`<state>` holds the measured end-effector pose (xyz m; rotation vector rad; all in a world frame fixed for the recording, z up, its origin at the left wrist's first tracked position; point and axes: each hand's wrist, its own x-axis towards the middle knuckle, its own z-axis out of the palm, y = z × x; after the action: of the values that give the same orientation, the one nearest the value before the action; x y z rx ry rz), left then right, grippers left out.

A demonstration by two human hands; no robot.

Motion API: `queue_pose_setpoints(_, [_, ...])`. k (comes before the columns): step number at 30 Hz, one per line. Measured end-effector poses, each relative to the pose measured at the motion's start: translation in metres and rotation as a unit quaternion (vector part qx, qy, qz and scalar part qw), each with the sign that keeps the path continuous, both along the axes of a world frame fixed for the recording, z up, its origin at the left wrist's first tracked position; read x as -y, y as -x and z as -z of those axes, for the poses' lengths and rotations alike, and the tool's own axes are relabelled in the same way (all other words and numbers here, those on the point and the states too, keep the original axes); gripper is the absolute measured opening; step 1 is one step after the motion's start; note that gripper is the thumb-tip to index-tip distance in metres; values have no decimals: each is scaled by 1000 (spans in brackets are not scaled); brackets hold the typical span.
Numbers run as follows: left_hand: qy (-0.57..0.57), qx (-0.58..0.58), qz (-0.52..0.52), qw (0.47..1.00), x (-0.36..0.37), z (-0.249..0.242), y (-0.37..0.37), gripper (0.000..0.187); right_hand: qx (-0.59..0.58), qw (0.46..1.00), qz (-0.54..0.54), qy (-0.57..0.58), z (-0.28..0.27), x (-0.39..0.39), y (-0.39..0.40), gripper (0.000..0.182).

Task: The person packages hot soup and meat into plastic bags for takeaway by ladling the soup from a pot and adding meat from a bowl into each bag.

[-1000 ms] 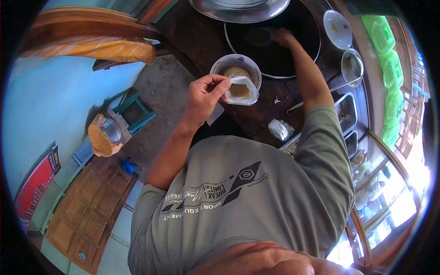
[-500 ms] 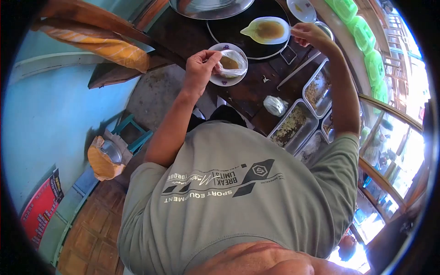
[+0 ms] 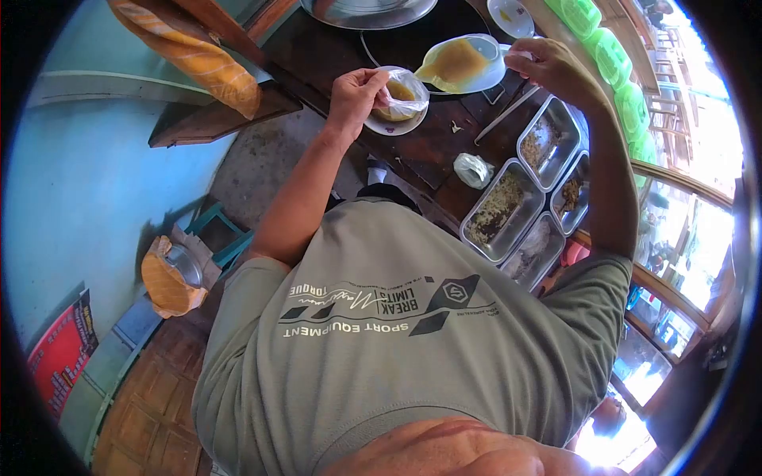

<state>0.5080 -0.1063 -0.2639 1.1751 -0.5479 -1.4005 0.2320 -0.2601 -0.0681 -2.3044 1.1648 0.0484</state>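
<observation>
My left hand (image 3: 355,101) pinches the edge of a clear plastic bag (image 3: 407,91), which is open at the top and has yellowish-brown liquid inside. The bag rests in a white bowl (image 3: 395,127). My right hand (image 3: 540,62) grips the handle of a white spouted ladle (image 3: 464,65) of brown liquid. The ladle is tilted, its spout at the bag's mouth. A tied plastic bag (image 3: 473,170) lies on the dark table (image 3: 425,163).
Metal trays of food (image 3: 498,213) stand at the right, beside green containers (image 3: 611,57). A small white dish (image 3: 510,17) and a large metal lid (image 3: 369,9) are at the far side. An orange cloth (image 3: 190,59) hangs at the left.
My right hand has brought the ladle left and down to the bag and tilted it, so the liquid has moved toward the spout. My left hand still holds the bag.
</observation>
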Motion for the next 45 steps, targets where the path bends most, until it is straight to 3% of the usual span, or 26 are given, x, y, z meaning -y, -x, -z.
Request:
queue_pose_setpoints(2, [-2,0,2,1000,0,1,-1,16,2,996,-38,81,7,-4,-4,39])
queue_pose_setpoints(17, [4,-9,6,1000,-5,3,-7,16,-46,988,-41,142,-15,-57,-41,27])
queue_pose_setpoints(23, [-7,-5,2,1000,-7,-1,-7,17,-16,987,-56,152,-21,-70,-44,23])
queue_pose_setpoints(29, [-3,-9,5,1000,-7,1,-5,16,-16,993,-20,115,-13,-67,-34,25])
queue_pose_setpoints(32, [-1,-17,3,1000,-6,1,-4,15,33,991,-58,115,8,-47,-11,33])
queue_pose_setpoints(35, [3,-27,-1,1000,-6,1,-3,14,-4,999,38,-7,11,-40,1,34])
queue_pose_setpoints(38, [7,-38,-11,999,-6,0,-2,15,62,986,66,-141,43,-9,36,34])
queue_pose_setpoints(41, [4,-39,-17,999,-6,-1,-1,15,105,980,119,-122,69,2,53,33])
queue_pose_setpoints(45, [-3,-35,-17,999,-7,0,-1,12,144,968,39,201,120,-9,46,24])
